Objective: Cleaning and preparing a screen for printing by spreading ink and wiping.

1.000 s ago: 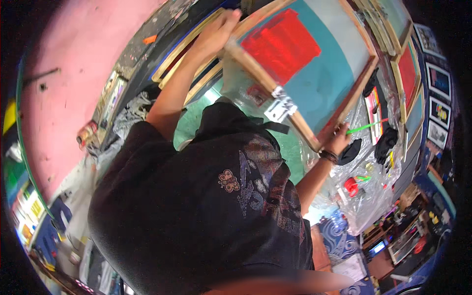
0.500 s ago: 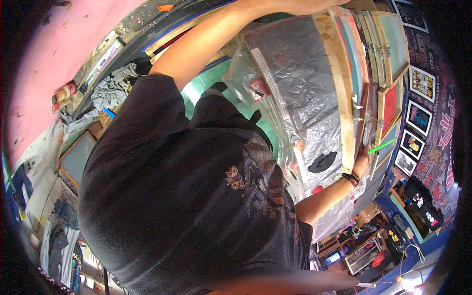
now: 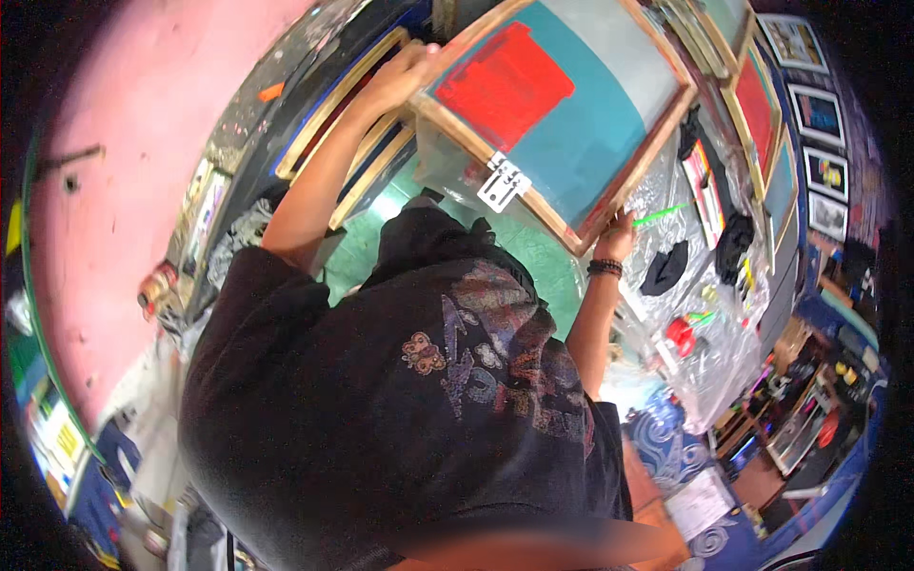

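Note:
A wooden-framed printing screen, with teal and pale mesh and a red patch, is tilted up in front of me. A white metal plate with slots is fixed on its near edge. At the screen's left corner, my left hand is closed on the wooden rim, its fingers partly hidden. My right hand grips the near right corner. From that same hand a thin green stick pokes out to the right. A black cloth piece lies on the clear plastic sheet just right of it.
More wooden screens stand in a row at the far right, below framed pictures on the wall. On the left, other wooden frames lean near a pink wall. A red round object sits on the plastic sheet.
The screen has come away from the row on the right and swung toward me, its face now showing. Both hands have moved with it, the right one leftward, and the left hand is now fully visible.

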Motion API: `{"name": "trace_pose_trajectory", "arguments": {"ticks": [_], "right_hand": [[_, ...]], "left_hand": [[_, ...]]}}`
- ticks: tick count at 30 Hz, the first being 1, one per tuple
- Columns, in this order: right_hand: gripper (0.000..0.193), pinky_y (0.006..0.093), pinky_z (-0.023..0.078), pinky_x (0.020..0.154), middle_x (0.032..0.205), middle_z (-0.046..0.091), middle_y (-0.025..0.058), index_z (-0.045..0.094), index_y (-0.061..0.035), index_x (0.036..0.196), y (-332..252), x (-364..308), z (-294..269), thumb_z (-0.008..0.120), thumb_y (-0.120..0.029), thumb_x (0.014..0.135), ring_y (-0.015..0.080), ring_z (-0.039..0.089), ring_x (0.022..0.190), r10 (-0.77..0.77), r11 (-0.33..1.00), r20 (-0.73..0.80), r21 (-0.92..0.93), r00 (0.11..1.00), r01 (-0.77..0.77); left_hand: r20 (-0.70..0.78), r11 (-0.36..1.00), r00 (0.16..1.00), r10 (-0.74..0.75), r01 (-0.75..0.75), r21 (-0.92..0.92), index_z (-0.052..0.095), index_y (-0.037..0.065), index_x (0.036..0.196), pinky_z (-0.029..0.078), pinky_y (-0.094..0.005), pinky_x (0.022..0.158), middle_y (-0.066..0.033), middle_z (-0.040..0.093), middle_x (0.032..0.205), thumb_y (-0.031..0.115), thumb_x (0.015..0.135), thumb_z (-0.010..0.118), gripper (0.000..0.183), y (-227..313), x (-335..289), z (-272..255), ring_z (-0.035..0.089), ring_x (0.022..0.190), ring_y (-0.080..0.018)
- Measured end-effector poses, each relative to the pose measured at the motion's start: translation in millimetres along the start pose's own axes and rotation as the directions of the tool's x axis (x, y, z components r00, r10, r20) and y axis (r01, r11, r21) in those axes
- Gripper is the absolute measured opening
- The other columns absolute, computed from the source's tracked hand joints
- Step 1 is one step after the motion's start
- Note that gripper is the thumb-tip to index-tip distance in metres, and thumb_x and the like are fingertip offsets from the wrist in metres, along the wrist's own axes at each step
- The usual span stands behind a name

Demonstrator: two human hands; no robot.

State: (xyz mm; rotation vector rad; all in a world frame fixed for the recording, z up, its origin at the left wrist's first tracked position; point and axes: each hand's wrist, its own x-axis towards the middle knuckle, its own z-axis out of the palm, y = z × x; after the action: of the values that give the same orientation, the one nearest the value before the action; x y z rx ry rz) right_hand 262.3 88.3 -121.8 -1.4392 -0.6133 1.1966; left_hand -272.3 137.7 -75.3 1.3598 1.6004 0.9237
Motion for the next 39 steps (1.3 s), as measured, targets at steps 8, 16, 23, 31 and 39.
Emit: {"name": "trace_pose_trajectory", "arguments": {"ticks": [8,16,23,31,39], "right_hand": [[0.038,0.0314,0.049,0.070,0.098,0.066,0.0037,0.061,-0.0077,0.117,25.5,-4.1,12.4,0.062,-0.041,0.099,0.0148,0.063,0.085,0.007,0.989,-0.159,-0.148,0.987,-0.030],[0.045,0.0337,0.050,0.074,0.089,0.065,0.0058,0.062,-0.0021,0.113,22.5,-15.2,26.2,0.056,-0.046,0.102,0.0160,0.059,0.080,-0.208,0.868,-0.183,-0.486,0.961,0.095],[0.054,0.0509,0.044,0.073,0.082,0.060,0.0280,0.052,0.0042,0.096,-11.5,-45.4,-13.2,0.043,-0.049,0.104,0.0450,0.060,0.081,-0.415,0.742,-0.238,-0.647,0.878,0.176],[0.040,0.0366,0.052,0.075,0.083,0.070,0.0123,0.051,-0.0011,0.094,-48.5,-96.3,-84.4,0.045,-0.038,0.107,0.0230,0.068,0.079,-0.337,0.827,-0.386,-0.557,0.859,0.075],[0.031,0.0319,0.052,0.060,0.069,0.063,0.0071,0.056,-0.0024,0.113,-27.3,-146.1,-270.9,0.055,-0.032,0.104,0.0145,0.065,0.063,-0.348,0.932,-0.632,-0.312,0.693,0.183]], "left_hand": [[0.065,0.999,0.997,-0.050,0.050,0.000,0.048,0.001,0.143,0.032,-0.0397,0.116,-0.0199,0.052,0.146,0.065,0.102,0.033,0.078,-19.7,11.1,15.8,0.047,0.138,-0.0320],[0.050,0.979,0.980,-0.191,0.186,0.084,0.045,-0.001,0.146,0.032,-0.0394,0.114,-0.0216,0.048,0.148,0.066,0.103,0.028,0.081,-29.3,10.8,11.6,0.044,0.140,-0.0332],[-0.317,0.913,0.905,0.284,-0.155,0.377,0.059,-0.007,0.123,0.053,-0.0344,0.084,-0.0183,0.067,0.107,0.032,0.099,0.064,0.046,-3.7,36.9,23.1,0.065,0.097,-0.0247],[-0.030,0.877,0.888,0.459,-0.447,0.176,0.064,-0.003,0.118,0.053,-0.0340,0.083,-0.0166,0.060,0.114,0.024,0.098,0.065,0.034,130.0,58.6,141.1,0.063,0.097,-0.0273],[0.435,0.830,0.790,0.433,-0.538,0.151,0.069,0.004,0.113,0.050,-0.0315,0.082,-0.0101,0.064,0.106,0.021,0.099,0.064,0.023,214.7,-37.3,344.8,0.061,0.094,-0.0206]]}}
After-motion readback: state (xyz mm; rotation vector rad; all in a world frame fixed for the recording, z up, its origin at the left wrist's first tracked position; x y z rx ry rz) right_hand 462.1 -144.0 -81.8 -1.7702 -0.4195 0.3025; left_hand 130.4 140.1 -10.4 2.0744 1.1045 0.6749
